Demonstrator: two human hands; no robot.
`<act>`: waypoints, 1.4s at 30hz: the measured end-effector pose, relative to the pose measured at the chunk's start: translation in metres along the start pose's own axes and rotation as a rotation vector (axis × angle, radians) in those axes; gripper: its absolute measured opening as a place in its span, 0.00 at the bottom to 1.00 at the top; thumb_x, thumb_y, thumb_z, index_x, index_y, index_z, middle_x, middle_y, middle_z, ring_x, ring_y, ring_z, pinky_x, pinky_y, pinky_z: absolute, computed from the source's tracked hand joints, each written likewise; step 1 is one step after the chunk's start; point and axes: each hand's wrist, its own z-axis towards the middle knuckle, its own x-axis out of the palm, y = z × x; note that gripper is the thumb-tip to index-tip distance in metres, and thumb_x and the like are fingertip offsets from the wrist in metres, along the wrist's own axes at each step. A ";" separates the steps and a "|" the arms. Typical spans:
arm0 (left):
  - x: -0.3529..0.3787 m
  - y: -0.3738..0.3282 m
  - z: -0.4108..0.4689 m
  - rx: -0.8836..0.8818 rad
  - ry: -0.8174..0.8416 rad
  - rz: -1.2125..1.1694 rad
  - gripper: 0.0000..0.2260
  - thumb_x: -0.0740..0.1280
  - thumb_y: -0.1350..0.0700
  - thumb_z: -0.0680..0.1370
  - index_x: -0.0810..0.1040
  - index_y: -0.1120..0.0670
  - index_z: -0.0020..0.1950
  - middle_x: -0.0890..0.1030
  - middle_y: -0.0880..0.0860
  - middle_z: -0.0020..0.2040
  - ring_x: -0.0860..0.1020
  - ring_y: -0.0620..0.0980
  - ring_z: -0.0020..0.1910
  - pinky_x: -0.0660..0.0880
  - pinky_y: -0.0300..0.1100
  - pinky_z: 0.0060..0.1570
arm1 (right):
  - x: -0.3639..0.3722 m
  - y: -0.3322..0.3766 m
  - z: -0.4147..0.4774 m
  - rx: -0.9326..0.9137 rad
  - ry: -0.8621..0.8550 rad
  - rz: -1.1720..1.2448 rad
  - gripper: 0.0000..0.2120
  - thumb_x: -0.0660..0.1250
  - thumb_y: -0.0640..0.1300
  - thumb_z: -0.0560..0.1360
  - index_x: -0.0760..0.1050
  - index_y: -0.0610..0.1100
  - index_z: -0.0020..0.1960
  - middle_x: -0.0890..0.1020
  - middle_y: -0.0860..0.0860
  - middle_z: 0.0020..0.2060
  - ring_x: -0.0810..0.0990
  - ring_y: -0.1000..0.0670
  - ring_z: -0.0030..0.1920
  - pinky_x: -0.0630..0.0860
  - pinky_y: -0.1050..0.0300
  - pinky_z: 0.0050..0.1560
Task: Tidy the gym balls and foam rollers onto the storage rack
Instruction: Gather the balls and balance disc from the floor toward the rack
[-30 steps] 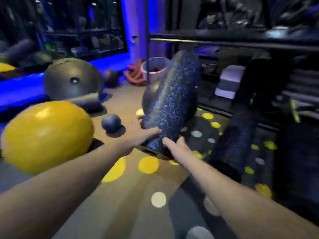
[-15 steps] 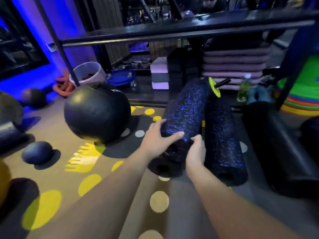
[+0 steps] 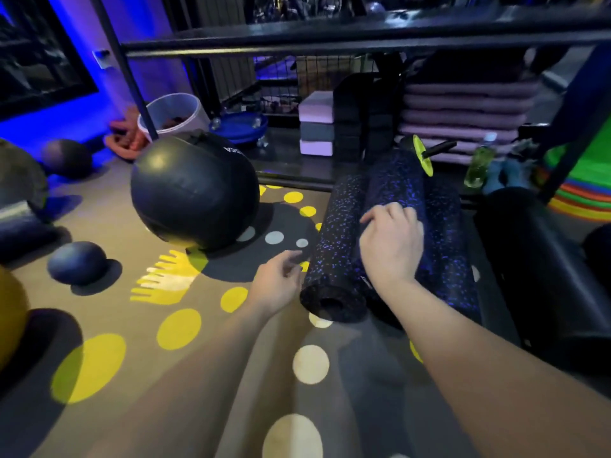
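Observation:
Three black foam rollers with blue speckles lie side by side on the floor at the foot of the storage rack (image 3: 363, 41). My left hand (image 3: 277, 282) hovers just left of the left roller (image 3: 334, 252), fingers loosely curled and holding nothing. My right hand (image 3: 390, 246) rests palm-down on the middle roller (image 3: 393, 180), fingertips touching it without a grip. The right roller (image 3: 443, 246) lies against it. A big black gym ball (image 3: 195, 190) sits on the floor to the left.
A small dark blue ball (image 3: 76, 262), a yellow ball (image 3: 10, 319) and a further dark ball (image 3: 66, 158) lie at the left. A large plain black roller (image 3: 542, 259) lies at the right. Foam blocks (image 3: 315, 123), folded mats (image 3: 463, 114) and a white bucket (image 3: 172, 114) fill the rack area.
The speckled roller I carried in both hands has come down beside the others. My left hand let go of it; my right hand shifted onto the middle roller. My view swung right.

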 end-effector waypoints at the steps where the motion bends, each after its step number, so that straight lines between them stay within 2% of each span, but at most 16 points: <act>1: -0.006 0.004 -0.001 -0.012 -0.030 -0.019 0.16 0.62 0.57 0.82 0.77 0.48 0.69 0.85 0.46 0.54 0.83 0.48 0.50 0.77 0.44 0.57 | 0.003 0.017 -0.003 -0.005 0.040 0.034 0.13 0.59 0.41 0.72 0.82 0.50 0.40 0.80 0.47 0.40 0.77 0.40 0.46 0.72 0.47 0.45; 4: -0.024 0.016 -0.005 -0.057 -0.121 -0.054 0.16 0.62 0.60 0.82 0.77 0.49 0.68 0.84 0.44 0.46 0.84 0.49 0.47 0.80 0.47 0.55 | 0.019 0.060 -0.024 -0.053 0.259 0.125 0.11 0.63 0.38 0.75 0.82 0.49 0.44 0.81 0.48 0.46 0.76 0.41 0.51 0.72 0.47 0.51; 7: -0.052 0.036 -0.017 -0.090 -0.185 -0.093 0.16 0.61 0.62 0.82 0.77 0.51 0.67 0.85 0.50 0.49 0.84 0.51 0.48 0.80 0.48 0.53 | 0.036 0.099 -0.052 -0.130 0.407 0.147 0.12 0.61 0.38 0.77 0.82 0.49 0.50 0.80 0.50 0.52 0.75 0.44 0.56 0.71 0.48 0.56; 11: -0.107 0.094 -0.048 -0.194 -0.260 -0.115 0.17 0.59 0.63 0.81 0.76 0.51 0.68 0.85 0.51 0.51 0.84 0.54 0.49 0.79 0.49 0.53 | 0.055 0.155 -0.090 -0.047 0.568 0.274 0.15 0.60 0.34 0.75 0.81 0.49 0.51 0.79 0.48 0.53 0.72 0.43 0.59 0.71 0.50 0.57; 13: -0.141 0.132 -0.074 -0.274 -0.330 -0.128 0.17 0.59 0.62 0.81 0.76 0.50 0.67 0.83 0.49 0.50 0.83 0.55 0.50 0.78 0.50 0.55 | 0.064 0.194 -0.113 -0.105 0.673 0.301 0.17 0.59 0.32 0.75 0.80 0.49 0.53 0.78 0.48 0.54 0.72 0.43 0.60 0.70 0.50 0.56; 15: -0.184 0.166 -0.104 -0.337 -0.428 -0.111 0.16 0.60 0.62 0.81 0.75 0.50 0.67 0.82 0.50 0.50 0.82 0.55 0.52 0.76 0.46 0.52 | 0.070 0.240 -0.139 -0.209 0.766 0.306 0.20 0.57 0.32 0.76 0.79 0.49 0.58 0.77 0.47 0.57 0.72 0.43 0.62 0.70 0.49 0.57; 17: -0.236 0.198 -0.133 -0.332 -0.582 0.034 0.14 0.63 0.60 0.81 0.76 0.53 0.66 0.81 0.53 0.54 0.79 0.55 0.55 0.71 0.43 0.52 | 0.074 0.287 -0.164 -0.297 0.836 0.352 0.21 0.57 0.32 0.76 0.79 0.48 0.61 0.77 0.47 0.59 0.72 0.42 0.64 0.71 0.48 0.59; 21: -0.356 0.263 -0.171 -0.340 -0.825 0.372 0.16 0.67 0.53 0.80 0.77 0.55 0.67 0.76 0.59 0.63 0.73 0.61 0.64 0.70 0.52 0.64 | 0.086 0.367 -0.198 -0.467 0.930 0.415 0.21 0.57 0.32 0.76 0.77 0.47 0.63 0.77 0.47 0.60 0.72 0.42 0.65 0.72 0.46 0.63; 25: -0.469 0.329 -0.173 -0.464 -0.890 0.342 0.27 0.67 0.47 0.80 0.69 0.58 0.76 0.65 0.61 0.78 0.63 0.60 0.78 0.60 0.53 0.76 | 0.097 0.433 -0.215 -0.498 0.968 0.290 0.20 0.57 0.35 0.78 0.75 0.49 0.66 0.78 0.48 0.63 0.75 0.43 0.65 0.74 0.48 0.60; 29: -0.491 0.370 -0.154 -0.695 -0.849 0.261 0.35 0.59 0.35 0.80 0.55 0.51 0.83 0.51 0.58 0.83 0.48 0.60 0.82 0.46 0.61 0.79 | 0.100 0.479 -0.219 -0.618 1.079 0.154 0.23 0.61 0.39 0.78 0.70 0.50 0.71 0.76 0.49 0.68 0.75 0.44 0.67 0.75 0.48 0.64; 31: -0.474 0.361 -0.140 -0.719 -0.894 0.285 0.36 0.56 0.31 0.79 0.55 0.47 0.83 0.52 0.56 0.83 0.47 0.59 0.82 0.43 0.62 0.78 | 0.099 0.486 -0.208 -0.666 1.076 0.058 0.24 0.64 0.41 0.77 0.69 0.51 0.72 0.75 0.50 0.69 0.74 0.45 0.68 0.75 0.47 0.65; 33: -0.451 0.339 -0.123 -0.679 -0.905 0.378 0.37 0.56 0.30 0.78 0.58 0.48 0.82 0.56 0.57 0.83 0.50 0.60 0.82 0.45 0.63 0.77 | 0.099 0.486 -0.190 -0.681 1.058 -0.038 0.24 0.65 0.41 0.77 0.69 0.50 0.72 0.75 0.49 0.68 0.73 0.44 0.68 0.75 0.48 0.64; 36: -0.418 0.297 -0.093 -0.563 -0.792 0.525 0.33 0.57 0.33 0.78 0.66 0.50 0.78 0.66 0.57 0.78 0.60 0.62 0.78 0.54 0.62 0.72 | 0.098 0.475 -0.155 -0.623 0.978 -0.177 0.21 0.61 0.40 0.77 0.72 0.49 0.69 0.77 0.48 0.65 0.76 0.42 0.64 0.76 0.48 0.60; 38: -0.401 0.270 -0.074 -0.314 -0.754 0.622 0.25 0.59 0.37 0.78 0.77 0.50 0.68 0.77 0.56 0.65 0.72 0.62 0.66 0.66 0.58 0.61 | 0.096 0.460 -0.133 -0.573 0.912 -0.251 0.17 0.59 0.39 0.77 0.73 0.48 0.65 0.78 0.46 0.61 0.77 0.41 0.61 0.76 0.48 0.57; 40: -0.400 0.258 -0.059 0.038 -0.760 0.589 0.19 0.62 0.46 0.78 0.80 0.51 0.65 0.81 0.56 0.53 0.79 0.62 0.52 0.75 0.55 0.48 | 0.091 0.440 -0.113 -0.542 0.879 -0.328 0.15 0.59 0.39 0.77 0.73 0.45 0.63 0.77 0.45 0.60 0.77 0.40 0.60 0.75 0.48 0.55; 42: -0.409 0.258 -0.055 0.152 -0.735 0.542 0.19 0.66 0.56 0.77 0.78 0.50 0.68 0.80 0.56 0.54 0.79 0.62 0.52 0.76 0.54 0.46 | 0.090 0.421 -0.095 -0.509 0.861 -0.373 0.18 0.59 0.38 0.77 0.72 0.44 0.66 0.76 0.45 0.62 0.75 0.40 0.62 0.75 0.47 0.56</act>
